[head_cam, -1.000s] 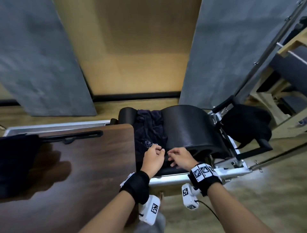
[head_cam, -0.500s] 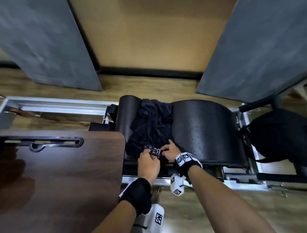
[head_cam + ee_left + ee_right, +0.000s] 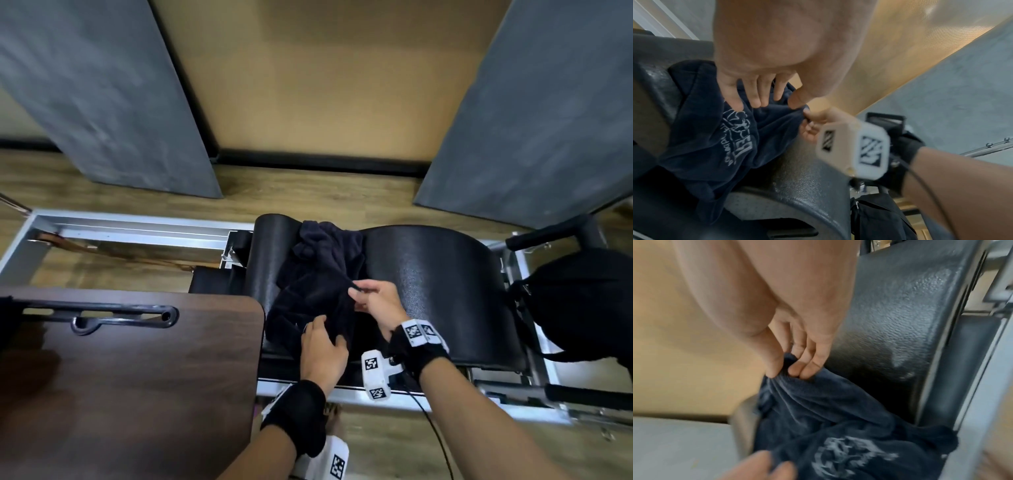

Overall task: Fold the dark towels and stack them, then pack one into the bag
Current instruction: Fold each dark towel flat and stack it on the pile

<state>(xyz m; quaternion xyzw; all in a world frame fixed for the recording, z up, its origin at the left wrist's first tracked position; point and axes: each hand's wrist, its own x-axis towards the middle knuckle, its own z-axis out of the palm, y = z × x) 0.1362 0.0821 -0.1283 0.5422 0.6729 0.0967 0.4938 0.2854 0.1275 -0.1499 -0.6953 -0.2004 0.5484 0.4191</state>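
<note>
A dark navy towel (image 3: 318, 270) with a pale printed logo lies crumpled in the groove of a black padded barrel (image 3: 445, 284). My right hand (image 3: 356, 291) pinches a raised fold of it between thumb and fingertips, seen close in the right wrist view (image 3: 785, 371). My left hand (image 3: 318, 330) lies lower on the towel (image 3: 705, 129), fingers (image 3: 756, 95) straight and pressing the cloth, thumb against the fold. The black bag (image 3: 582, 301) hangs on the frame to the right. A sliver of another dark cloth (image 3: 4, 318) shows at the left edge of the table.
A dark wooden table (image 3: 137, 377) with a black handle slot (image 3: 102, 313) stands at the left, its corner close to the barrel. The barrel sits on a metal-framed machine (image 3: 130, 226) over a wooden floor. Grey panels lean against the far wall.
My right hand has risen from the towel's near edge, drawing a pinched fold up. The left hand has let its grip on the edge go flat. The view has tilted down.
</note>
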